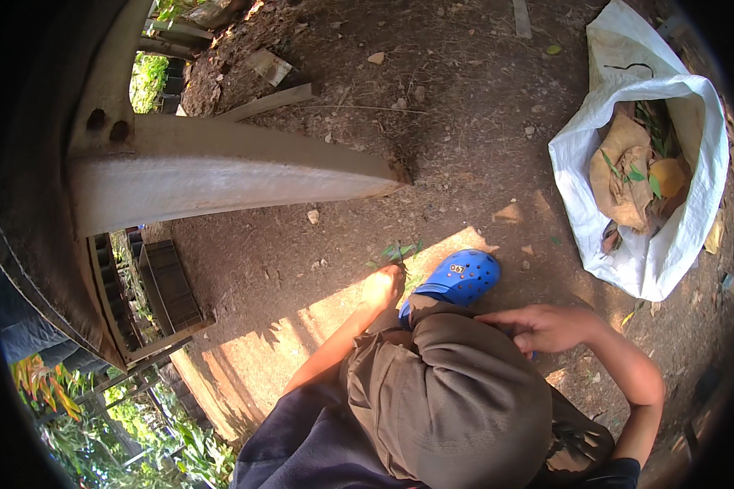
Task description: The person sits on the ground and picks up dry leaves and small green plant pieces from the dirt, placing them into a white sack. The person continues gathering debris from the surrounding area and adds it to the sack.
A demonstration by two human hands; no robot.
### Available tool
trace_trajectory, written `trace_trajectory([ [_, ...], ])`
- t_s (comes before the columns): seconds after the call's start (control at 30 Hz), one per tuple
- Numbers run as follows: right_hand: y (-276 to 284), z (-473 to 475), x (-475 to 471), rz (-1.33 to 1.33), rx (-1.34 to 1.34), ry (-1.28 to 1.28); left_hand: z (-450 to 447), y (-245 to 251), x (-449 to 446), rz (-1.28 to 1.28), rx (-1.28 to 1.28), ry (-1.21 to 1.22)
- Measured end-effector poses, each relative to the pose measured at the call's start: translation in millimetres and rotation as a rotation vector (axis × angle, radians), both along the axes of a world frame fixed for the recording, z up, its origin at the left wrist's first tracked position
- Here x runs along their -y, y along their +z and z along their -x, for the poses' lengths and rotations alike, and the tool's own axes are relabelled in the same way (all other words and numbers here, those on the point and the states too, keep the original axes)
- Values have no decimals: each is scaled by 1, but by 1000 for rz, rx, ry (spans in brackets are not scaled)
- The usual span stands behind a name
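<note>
My left hand (382, 288) is low by the ground, fingers curled, beside a blue perforated clog (465, 276) on my foot. A small sprig of green leaves (397, 250) shows just past its fingertips; I cannot tell whether the fingers grip its stem. My right hand (541, 328) rests against the lower leg of my brown trousers (483, 373), fingers extended and apart, with no object seen in it. At the right stands a white woven plastic sack (566, 177), its mouth open, holding dry brown leaves (621, 165) and some green ones.
A tapering metal post or beam (238, 165) juts in from the left. Beyond it lie a wooden board (269, 102) and a flat block (269, 66) on the dirt. A dark plastic crate (168, 284) stands at the left. Small stones and twigs dot the ground.
</note>
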State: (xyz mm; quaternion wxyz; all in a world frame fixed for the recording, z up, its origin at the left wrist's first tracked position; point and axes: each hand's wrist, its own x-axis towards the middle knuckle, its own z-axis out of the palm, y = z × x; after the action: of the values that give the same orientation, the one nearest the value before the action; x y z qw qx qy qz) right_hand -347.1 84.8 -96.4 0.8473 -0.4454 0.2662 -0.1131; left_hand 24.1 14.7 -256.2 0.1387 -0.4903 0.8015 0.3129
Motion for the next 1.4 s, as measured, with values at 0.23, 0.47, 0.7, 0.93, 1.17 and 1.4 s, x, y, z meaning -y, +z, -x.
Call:
trace_trajectory([
  [0.23,1,-2,3,-33,-93,-30,1,3,-4,-78,-2,24],
  [0.47,-10,-4,10,-72,-230,-28,3,-3,-2,36,-30,88],
  [0.7,-12,-5,10,10,-420,-24,7,-5,0,-29,66,-145],
  [0.93,-15,1,7,33,-447,-52,13,-2,2,-62,105,-162],
  [1.17,-26,1,1,165,-523,-84,18,6,11,67,-229,188],
  [1.4,-37,3,4,162,-571,-438,100,69,51,-468,-559,601],
])
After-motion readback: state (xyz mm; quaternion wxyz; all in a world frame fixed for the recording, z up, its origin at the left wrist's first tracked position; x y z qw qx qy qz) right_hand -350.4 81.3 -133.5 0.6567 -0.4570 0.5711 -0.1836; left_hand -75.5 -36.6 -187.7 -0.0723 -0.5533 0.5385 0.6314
